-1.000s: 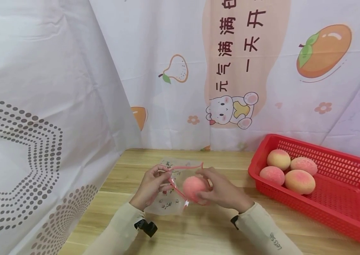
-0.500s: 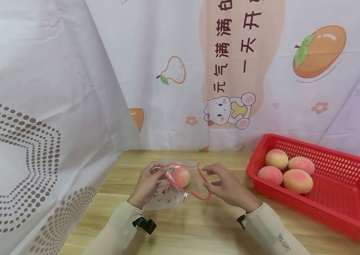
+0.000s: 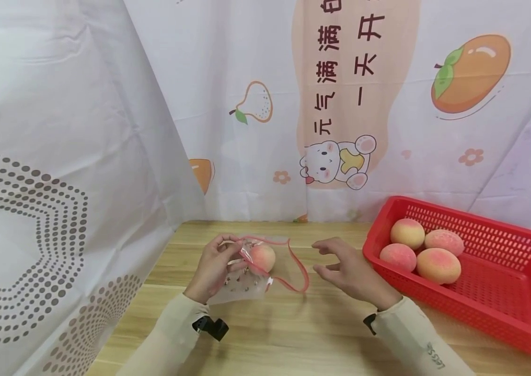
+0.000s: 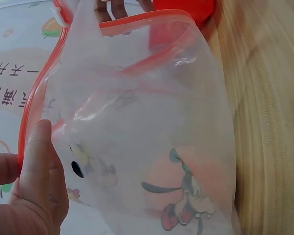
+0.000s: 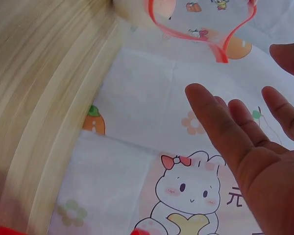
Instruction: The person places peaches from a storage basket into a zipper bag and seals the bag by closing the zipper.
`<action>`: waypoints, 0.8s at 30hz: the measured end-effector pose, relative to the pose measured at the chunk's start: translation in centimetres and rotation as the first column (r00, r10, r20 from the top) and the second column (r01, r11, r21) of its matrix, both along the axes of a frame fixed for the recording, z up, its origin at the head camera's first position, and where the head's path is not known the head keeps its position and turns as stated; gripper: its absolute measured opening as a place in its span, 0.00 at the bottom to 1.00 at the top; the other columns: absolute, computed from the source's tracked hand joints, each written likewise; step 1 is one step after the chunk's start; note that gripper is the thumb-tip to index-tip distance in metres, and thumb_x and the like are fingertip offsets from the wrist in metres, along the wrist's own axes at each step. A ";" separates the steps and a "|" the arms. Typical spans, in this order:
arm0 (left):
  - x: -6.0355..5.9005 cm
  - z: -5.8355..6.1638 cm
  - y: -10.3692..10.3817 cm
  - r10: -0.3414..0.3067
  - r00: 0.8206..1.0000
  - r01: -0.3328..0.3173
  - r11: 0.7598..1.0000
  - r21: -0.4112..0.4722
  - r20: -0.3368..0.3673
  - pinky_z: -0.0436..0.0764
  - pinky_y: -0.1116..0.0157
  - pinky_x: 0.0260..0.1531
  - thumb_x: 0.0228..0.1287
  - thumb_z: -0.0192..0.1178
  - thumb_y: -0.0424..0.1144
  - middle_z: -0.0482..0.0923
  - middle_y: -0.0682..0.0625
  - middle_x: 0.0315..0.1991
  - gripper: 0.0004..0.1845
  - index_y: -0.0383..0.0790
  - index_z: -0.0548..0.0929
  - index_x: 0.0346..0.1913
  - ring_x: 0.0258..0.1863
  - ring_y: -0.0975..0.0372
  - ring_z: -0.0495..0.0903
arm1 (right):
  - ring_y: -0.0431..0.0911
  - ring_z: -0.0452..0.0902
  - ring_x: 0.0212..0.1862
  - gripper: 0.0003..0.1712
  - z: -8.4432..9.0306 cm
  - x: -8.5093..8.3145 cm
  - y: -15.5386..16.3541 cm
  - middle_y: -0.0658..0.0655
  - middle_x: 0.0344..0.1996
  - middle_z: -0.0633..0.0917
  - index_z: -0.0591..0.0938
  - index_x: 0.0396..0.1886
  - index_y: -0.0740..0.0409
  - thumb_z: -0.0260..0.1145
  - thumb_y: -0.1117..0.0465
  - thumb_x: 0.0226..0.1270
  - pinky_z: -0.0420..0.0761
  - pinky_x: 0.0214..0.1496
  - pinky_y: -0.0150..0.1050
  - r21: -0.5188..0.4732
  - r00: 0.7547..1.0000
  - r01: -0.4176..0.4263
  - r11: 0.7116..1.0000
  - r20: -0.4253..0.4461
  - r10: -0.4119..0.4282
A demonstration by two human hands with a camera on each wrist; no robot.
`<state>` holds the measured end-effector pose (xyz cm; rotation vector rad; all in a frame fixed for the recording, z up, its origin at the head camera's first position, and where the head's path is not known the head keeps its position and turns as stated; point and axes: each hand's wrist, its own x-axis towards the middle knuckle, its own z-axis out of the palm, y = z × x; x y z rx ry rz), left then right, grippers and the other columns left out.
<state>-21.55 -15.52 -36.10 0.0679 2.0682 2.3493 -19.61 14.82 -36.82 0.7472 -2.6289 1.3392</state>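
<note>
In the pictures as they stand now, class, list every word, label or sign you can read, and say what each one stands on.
"元气满满" reads down the left column of the orange panel on the backdrop cloth; its top is cut off.
"一天开" reads down the panel's right column, top also cut off.
The grey print on the right sleeve is too small and turned to read.
The zip bag held by the left hand bears cartoon figures only, no words.
</note>
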 end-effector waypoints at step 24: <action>-1.0 2.9 0.0 0.009 0.997 -0.002 0.996 0.089 -0.075 0.88 0.62 0.41 0.75 0.53 0.28 0.76 0.49 0.34 0.04 0.35 0.71 0.48 0.36 0.60 0.84 | 0.58 0.77 0.54 0.27 2.3 -0.5 6.3 0.61 0.55 0.79 0.76 0.61 0.62 0.73 0.60 0.64 0.85 0.51 0.56 0.150 0.984 0.148 0.978 -0.125 -0.129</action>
